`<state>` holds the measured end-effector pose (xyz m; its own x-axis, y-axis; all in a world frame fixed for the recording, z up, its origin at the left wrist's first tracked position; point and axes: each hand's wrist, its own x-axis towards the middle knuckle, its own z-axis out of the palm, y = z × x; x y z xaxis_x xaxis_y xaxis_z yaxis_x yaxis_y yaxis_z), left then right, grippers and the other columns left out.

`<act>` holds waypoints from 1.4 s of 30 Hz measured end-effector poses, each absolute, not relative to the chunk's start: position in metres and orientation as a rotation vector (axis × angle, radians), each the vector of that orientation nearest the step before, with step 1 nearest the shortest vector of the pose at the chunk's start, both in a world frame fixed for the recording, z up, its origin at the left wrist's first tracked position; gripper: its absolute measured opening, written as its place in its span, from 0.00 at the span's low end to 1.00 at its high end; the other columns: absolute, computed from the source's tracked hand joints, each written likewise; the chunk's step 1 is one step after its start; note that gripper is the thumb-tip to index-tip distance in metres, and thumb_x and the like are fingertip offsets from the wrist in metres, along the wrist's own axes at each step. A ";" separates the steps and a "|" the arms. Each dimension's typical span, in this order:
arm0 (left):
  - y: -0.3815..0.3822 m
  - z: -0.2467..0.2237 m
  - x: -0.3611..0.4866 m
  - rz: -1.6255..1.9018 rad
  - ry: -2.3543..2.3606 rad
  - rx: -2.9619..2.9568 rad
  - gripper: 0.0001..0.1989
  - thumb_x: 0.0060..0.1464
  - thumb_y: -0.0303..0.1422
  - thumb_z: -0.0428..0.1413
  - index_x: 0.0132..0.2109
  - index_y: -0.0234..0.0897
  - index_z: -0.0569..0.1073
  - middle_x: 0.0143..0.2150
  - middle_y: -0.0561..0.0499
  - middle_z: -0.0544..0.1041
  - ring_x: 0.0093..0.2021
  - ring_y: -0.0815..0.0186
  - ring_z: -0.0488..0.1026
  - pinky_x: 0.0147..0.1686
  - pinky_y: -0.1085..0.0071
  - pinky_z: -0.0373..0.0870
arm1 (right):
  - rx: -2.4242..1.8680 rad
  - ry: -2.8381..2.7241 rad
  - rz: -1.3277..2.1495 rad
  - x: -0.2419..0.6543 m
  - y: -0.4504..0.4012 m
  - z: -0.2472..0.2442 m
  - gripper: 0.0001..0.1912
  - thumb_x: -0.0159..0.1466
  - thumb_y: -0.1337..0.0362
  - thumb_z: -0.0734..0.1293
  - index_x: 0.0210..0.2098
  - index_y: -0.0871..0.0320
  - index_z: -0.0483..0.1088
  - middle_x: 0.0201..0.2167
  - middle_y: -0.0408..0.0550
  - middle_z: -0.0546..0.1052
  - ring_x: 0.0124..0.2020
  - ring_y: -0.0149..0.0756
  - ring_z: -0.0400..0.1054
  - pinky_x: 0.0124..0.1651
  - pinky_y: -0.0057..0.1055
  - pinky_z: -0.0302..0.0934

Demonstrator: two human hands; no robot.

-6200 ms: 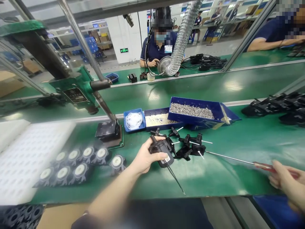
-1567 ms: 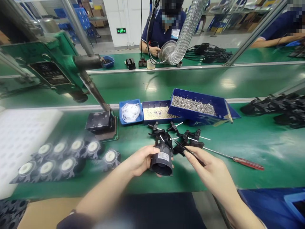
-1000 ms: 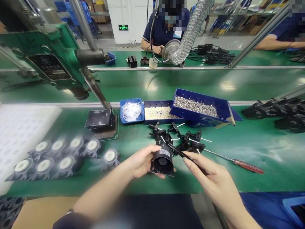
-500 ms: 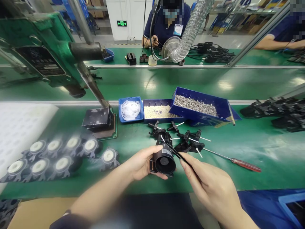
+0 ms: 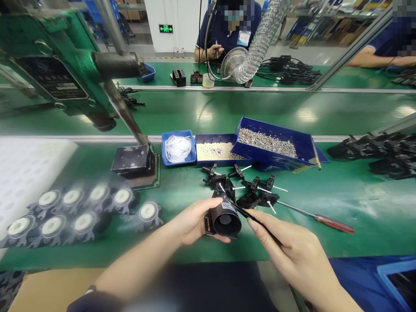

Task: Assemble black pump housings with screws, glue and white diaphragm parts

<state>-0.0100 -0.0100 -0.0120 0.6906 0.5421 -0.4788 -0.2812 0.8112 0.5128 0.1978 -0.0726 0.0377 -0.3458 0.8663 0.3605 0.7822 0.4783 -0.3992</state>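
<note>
My left hand [image 5: 198, 221] is closed around a black round plastic housing [image 5: 226, 222] with a hollow open end facing me and a small pale label on top. In my right hand [image 5: 289, 247] is a pair of black tweezers [image 5: 242, 211], pinched between thumb and fingers. Their tips meet the top of the housing; what they grip there is too small to make out. Just behind lie several black plastic parts [image 5: 248, 199] with thin white sticks poking out. A screwdriver [image 5: 334, 223] with a red handle rests to the right.
Behind the parts stand a blue tray [image 5: 163, 151] of white tubing, a bin [image 5: 199, 162] of small beige pieces and a tilted bin [image 5: 305, 151] of metal screws. A green press [image 5: 48, 65] rises at left above several round parts [image 5: 52, 226]. A co-worker [image 5: 208, 30] sits opposite.
My right hand has shifted slightly, with the tweezers lying a little flatter against the housing. The housing has moved slightly right. Across the bench, the co-worker's hand has moved.
</note>
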 end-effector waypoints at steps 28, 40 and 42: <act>-0.017 -0.007 -0.010 0.702 0.820 0.744 0.19 0.55 0.42 0.61 0.48 0.35 0.70 0.43 0.48 0.74 0.43 0.62 0.70 0.43 0.68 0.68 | -1.367 -2.252 0.120 0.191 -0.075 0.043 0.13 0.75 0.68 0.56 0.52 0.62 0.70 0.43 0.45 0.74 0.38 0.28 0.72 0.39 0.24 0.64; -0.015 -0.002 -0.013 0.612 0.689 0.643 0.19 0.56 0.43 0.60 0.49 0.34 0.71 0.39 0.46 0.75 0.35 0.62 0.74 0.28 0.66 0.77 | -1.303 -2.223 0.179 0.188 -0.076 0.048 0.13 0.74 0.71 0.57 0.54 0.61 0.68 0.42 0.44 0.74 0.34 0.24 0.70 0.37 0.22 0.62; -0.015 -0.002 -0.013 0.580 0.672 0.599 0.20 0.56 0.44 0.60 0.47 0.32 0.73 0.38 0.44 0.76 0.33 0.62 0.75 0.28 0.65 0.78 | -1.319 -2.198 0.234 0.190 -0.076 0.051 0.12 0.74 0.69 0.58 0.53 0.60 0.68 0.44 0.43 0.74 0.38 0.25 0.72 0.39 0.20 0.64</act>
